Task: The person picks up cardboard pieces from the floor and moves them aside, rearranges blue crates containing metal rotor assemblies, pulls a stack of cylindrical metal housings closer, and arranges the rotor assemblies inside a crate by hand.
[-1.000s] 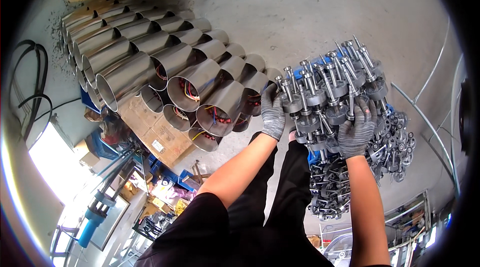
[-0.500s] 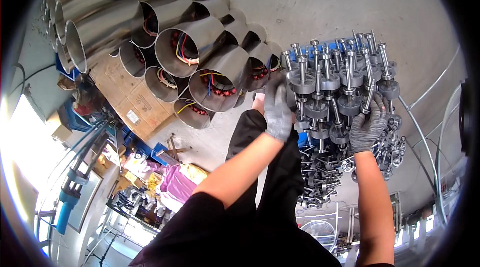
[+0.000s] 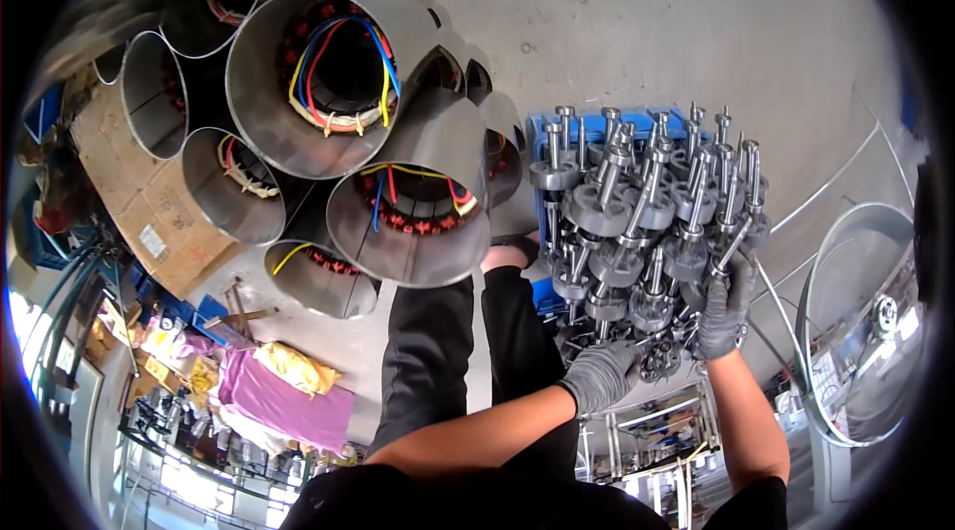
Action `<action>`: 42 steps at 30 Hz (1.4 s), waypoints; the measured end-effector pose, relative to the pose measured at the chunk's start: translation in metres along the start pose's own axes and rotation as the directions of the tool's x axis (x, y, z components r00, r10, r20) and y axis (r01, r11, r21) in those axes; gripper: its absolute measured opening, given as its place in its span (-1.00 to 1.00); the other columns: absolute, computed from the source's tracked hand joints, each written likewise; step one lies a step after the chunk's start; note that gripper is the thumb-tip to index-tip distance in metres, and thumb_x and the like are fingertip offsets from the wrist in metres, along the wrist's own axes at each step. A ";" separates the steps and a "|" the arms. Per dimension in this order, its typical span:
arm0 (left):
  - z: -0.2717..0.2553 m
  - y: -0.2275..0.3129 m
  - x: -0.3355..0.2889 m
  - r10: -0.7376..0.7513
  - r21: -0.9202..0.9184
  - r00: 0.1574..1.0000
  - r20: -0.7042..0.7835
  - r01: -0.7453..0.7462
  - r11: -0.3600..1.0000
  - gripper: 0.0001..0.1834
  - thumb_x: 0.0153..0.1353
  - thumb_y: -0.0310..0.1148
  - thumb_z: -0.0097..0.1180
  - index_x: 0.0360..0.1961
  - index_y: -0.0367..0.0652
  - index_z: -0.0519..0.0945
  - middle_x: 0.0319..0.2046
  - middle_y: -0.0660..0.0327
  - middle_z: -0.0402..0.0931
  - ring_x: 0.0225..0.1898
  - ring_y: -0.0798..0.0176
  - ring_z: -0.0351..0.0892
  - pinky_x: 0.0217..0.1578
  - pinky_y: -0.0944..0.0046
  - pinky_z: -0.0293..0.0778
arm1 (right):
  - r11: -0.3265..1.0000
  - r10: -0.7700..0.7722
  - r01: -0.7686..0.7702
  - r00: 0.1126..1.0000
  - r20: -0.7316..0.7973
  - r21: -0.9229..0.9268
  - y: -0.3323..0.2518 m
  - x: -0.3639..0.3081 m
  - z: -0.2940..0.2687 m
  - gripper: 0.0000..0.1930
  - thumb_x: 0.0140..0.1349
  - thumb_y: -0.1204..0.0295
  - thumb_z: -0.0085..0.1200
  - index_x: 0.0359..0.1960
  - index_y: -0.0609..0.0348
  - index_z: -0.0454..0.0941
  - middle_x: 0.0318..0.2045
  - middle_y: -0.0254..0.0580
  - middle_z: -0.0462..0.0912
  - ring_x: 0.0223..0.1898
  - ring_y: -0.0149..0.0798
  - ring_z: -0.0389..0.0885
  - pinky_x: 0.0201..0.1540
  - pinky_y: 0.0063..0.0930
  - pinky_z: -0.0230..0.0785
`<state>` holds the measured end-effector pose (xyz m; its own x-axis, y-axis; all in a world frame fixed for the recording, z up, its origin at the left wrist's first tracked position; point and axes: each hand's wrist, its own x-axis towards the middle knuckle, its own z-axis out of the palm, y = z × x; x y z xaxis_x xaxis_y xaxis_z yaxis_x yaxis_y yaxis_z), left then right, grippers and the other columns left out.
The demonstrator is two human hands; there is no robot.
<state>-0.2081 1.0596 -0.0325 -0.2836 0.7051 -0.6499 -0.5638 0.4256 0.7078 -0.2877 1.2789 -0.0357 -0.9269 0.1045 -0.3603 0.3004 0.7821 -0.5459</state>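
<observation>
Both my hands wear grey gloves. My right hand [image 3: 724, 319] is at the right side of a stack of metal parts, its fingers closed round the lower end of a tilted shiny shaft [image 3: 734, 244]. My left hand [image 3: 600, 378] reaches to the lower edge of the stack, fingers curled against small dark metal parts [image 3: 660, 359]; what they grip is hidden. The stack is made of upright steel shafts with thick grey round discs [image 3: 600, 210], packed in several layers. Behind and under them shows a blue crate [image 3: 537, 132].
Large steel tubes [image 3: 413, 247] with red windings and coloured wires are piled at the left, beside flattened cardboard [image 3: 149, 202]. A round metal-framed stand [image 3: 811, 321] is at the right. Purple cloth [image 3: 284, 396] lies at the lower left. My legs [image 3: 428, 346] are between tubes and stack.
My left hand has moved from the stack's left side down to its lower edge. My right hand stays by the tilted shaft. The whole view has shifted, with the tubes now looking larger.
</observation>
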 end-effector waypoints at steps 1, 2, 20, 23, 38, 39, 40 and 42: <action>0.001 -0.004 0.002 -0.022 0.028 0.998 0.050 0.021 0.999 -0.74 0.35 -0.24 0.06 -0.09 -0.17 0.62 -0.26 -0.06 0.66 -0.16 -0.14 0.68 -0.10 -0.13 0.57 | 0.921 0.196 -0.189 0.981 0.014 0.341 0.002 -0.006 -0.006 -0.56 0.48 0.25 0.03 0.29 0.22 0.40 0.30 -0.06 0.44 0.32 -0.08 0.39 0.41 -0.11 0.22; 0.001 -0.007 0.003 -0.044 0.060 0.994 0.100 0.038 0.997 -0.73 0.34 -0.23 0.07 -0.08 -0.18 0.61 -0.26 -0.06 0.66 -0.17 -0.14 0.68 -0.11 -0.13 0.58 | 0.880 0.251 -0.192 0.965 -0.083 0.434 0.025 -0.011 -0.013 -0.55 0.51 0.53 -0.05 0.40 0.23 0.33 0.41 0.00 0.39 0.40 -0.04 0.39 0.48 -0.15 0.15; 0.026 -0.006 -0.004 0.074 -0.005 0.975 0.209 -0.074 0.997 -0.70 0.24 -0.30 0.07 -0.10 -0.27 0.58 -0.24 -0.07 0.65 -0.14 -0.15 0.65 -0.10 -0.11 0.57 | 0.983 0.124 0.101 0.239 0.963 -0.151 -0.116 0.286 0.200 -0.49 0.27 0.54 0.03 0.30 0.31 0.47 0.11 -0.01 0.71 0.18 -0.16 0.63 0.34 -0.29 0.37; 0.024 -0.007 -0.005 0.047 -0.011 0.975 0.215 -0.045 0.999 -0.72 0.24 -0.29 0.06 -0.11 -0.24 0.58 -0.27 -0.05 0.65 -0.16 -0.16 0.65 -0.12 -0.12 0.57 | 0.978 0.154 0.114 0.183 0.971 -0.177 -0.107 0.299 0.213 -0.52 0.27 0.45 0.05 0.25 0.24 0.54 0.10 -0.03 0.72 0.17 -0.15 0.64 0.30 -0.28 0.40; 0.015 0.003 0.002 0.063 -0.111 0.985 0.161 -0.045 0.993 -0.74 0.21 -0.35 0.08 -0.09 -0.18 0.60 -0.23 -0.06 0.64 -0.08 -0.16 0.63 -0.03 -0.12 0.54 | 0.931 0.220 0.255 0.175 0.960 -0.260 -0.076 0.317 0.198 -0.62 0.11 0.39 0.28 0.02 0.03 0.75 0.12 -0.09 0.69 0.17 -0.07 0.64 0.24 -0.27 0.49; 0.016 0.005 0.003 0.087 -0.106 0.981 0.171 -0.069 0.992 -0.74 0.21 -0.35 0.08 -0.09 -0.18 0.60 -0.23 -0.06 0.64 -0.08 -0.16 0.63 -0.03 -0.12 0.54 | 0.886 0.023 0.459 0.111 0.994 -0.072 -0.060 0.321 0.193 -0.62 0.11 0.39 0.25 0.02 0.00 0.76 0.11 -0.08 0.69 0.17 -0.06 0.64 0.24 -0.27 0.50; 0.017 0.006 0.003 0.070 -0.103 0.986 0.149 -0.055 0.993 -0.72 0.21 -0.36 0.08 -0.07 -0.18 0.60 -0.23 -0.05 0.65 -0.07 -0.15 0.63 -0.01 -0.11 0.54 | 0.876 -0.029 0.482 0.068 0.997 -0.007 -0.053 0.322 0.193 -0.61 0.10 0.40 0.25 0.02 0.00 0.76 0.12 -0.09 0.69 0.17 -0.05 0.64 0.24 -0.27 0.51; 0.007 0.006 0.000 0.004 -0.098 0.993 0.119 0.007 0.995 -0.68 0.20 -0.36 0.09 -0.03 -0.17 0.62 -0.20 -0.02 0.65 -0.03 -0.12 0.62 0.03 -0.10 0.53 | 0.906 -0.061 0.422 0.039 0.997 0.039 -0.053 0.323 0.207 -0.60 0.08 0.42 0.24 0.02 -0.01 0.76 0.14 -0.10 0.68 0.17 -0.04 0.64 0.24 -0.27 0.52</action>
<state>-0.2058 1.0657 -0.0264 -0.1914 0.7696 -0.6091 -0.6395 0.3730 0.6723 -0.5562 1.1444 -0.2800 0.1702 -0.6561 -0.7352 -0.1107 0.7286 -0.6759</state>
